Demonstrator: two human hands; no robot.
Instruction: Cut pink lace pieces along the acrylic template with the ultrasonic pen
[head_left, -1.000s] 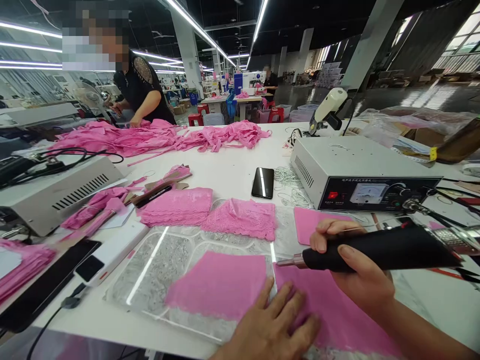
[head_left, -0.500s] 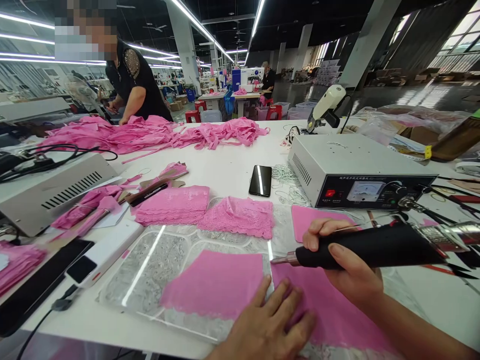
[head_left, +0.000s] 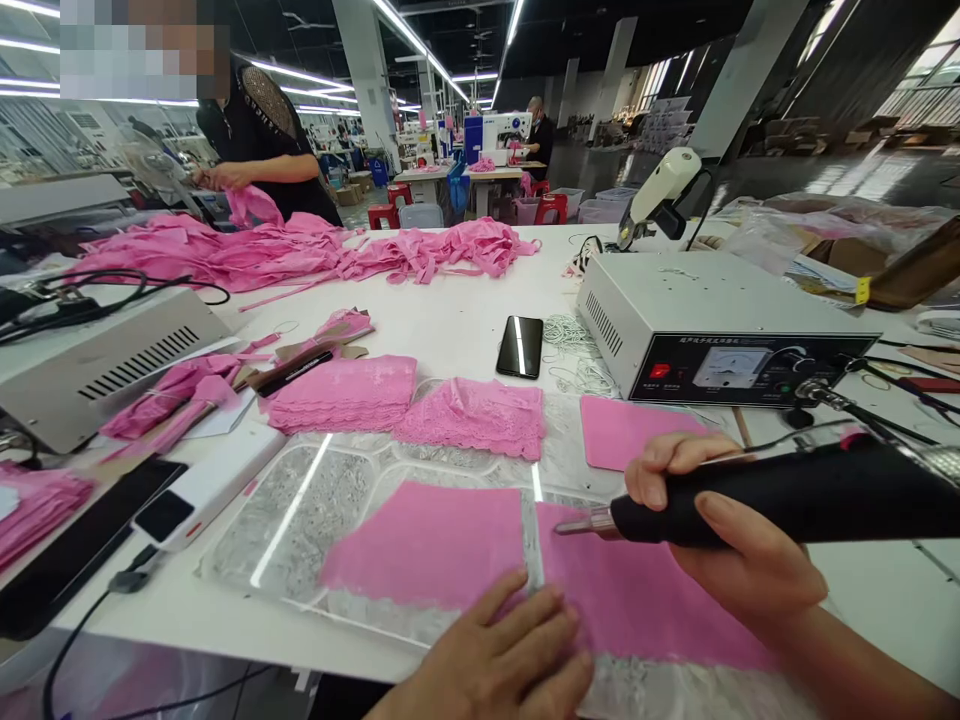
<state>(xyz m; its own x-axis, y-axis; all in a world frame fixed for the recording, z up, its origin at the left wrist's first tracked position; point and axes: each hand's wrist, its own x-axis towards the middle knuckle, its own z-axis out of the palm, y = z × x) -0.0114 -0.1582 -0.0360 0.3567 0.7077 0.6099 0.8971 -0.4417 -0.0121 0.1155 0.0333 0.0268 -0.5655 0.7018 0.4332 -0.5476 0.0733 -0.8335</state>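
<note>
My right hand (head_left: 739,530) is wrapped round a black handheld tool (head_left: 780,495) with a metal tip, which points left over the right pink fabric piece (head_left: 637,590). Lying flat with fingers spread, my left hand (head_left: 502,650) touches the inner edges of that piece and of the left pink piece (head_left: 435,545). A narrow gap parts the two pieces. Both lie on a clear patterned plate (head_left: 300,520). Whether the tip touches the fabric, I cannot tell.
Beyond the plate are pink lace stacks (head_left: 345,390), a phone (head_left: 519,347) and a grey control box (head_left: 720,300). A white device (head_left: 217,485) sits at left. Across the table a person (head_left: 262,150) handles pink fabric from a long heap (head_left: 217,255).
My right hand and the tool have moved right, away from the gap. My left hand has shifted slightly left. The gap looks wider. The person opposite has lifted some pink fabric.
</note>
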